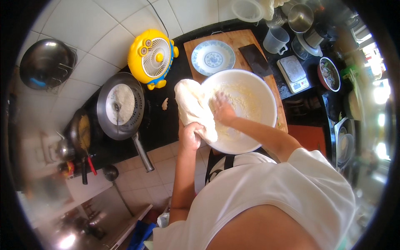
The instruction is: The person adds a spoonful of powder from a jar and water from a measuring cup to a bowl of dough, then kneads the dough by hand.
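My left hand (189, 137) grips a large, smooth lump of pale dough (192, 104) from below, holding it up at the left rim of a big white basin (271, 103). The dough hangs long and soft, and covers part of that rim. Inside the basin my right hand (223, 108) reaches down to the inner left side, motion-blurred, its fingers apart with no object seen in them. Bits of dough and floury residue (247, 97) cling to the basin's bottom and wall around it.
The basin stands partly on a wooden board (192, 51) with a blue-patterned plate (213, 57) and a dark slab (255, 59). Left are a yellow fan (151, 59) and a pan (103, 109) holding a plate of flour (125, 98). A kitchen scale (292, 73) stands right.
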{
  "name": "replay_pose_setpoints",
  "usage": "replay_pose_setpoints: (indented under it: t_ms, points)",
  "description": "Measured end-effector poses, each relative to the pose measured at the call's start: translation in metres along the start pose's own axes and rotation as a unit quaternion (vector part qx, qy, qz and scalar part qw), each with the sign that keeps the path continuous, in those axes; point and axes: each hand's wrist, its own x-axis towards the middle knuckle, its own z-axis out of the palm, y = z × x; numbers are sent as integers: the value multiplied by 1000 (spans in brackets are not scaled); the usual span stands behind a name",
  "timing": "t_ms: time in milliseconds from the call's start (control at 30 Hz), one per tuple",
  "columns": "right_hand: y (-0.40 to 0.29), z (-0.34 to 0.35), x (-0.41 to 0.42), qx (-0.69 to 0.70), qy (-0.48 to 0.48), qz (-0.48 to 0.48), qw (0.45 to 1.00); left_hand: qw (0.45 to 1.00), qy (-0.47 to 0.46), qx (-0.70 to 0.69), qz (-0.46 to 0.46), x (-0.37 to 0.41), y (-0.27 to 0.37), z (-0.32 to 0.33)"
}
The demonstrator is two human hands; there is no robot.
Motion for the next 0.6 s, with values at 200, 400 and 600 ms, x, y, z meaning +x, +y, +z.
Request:
replay_pose_setpoints:
  t_ms: [200,400,600]
  points:
    - [46,-29,-67,77,-141,-355,921,1000,26,1,0,-3,-6,-5]
    - [70,-46,24,-126,-69,-353,925,1000,14,-2,-20,-3,-9,-2]
    - [91,-57,-66,-103,-209,-47,971,1000,18,-2,-11,-7,-14,-2]
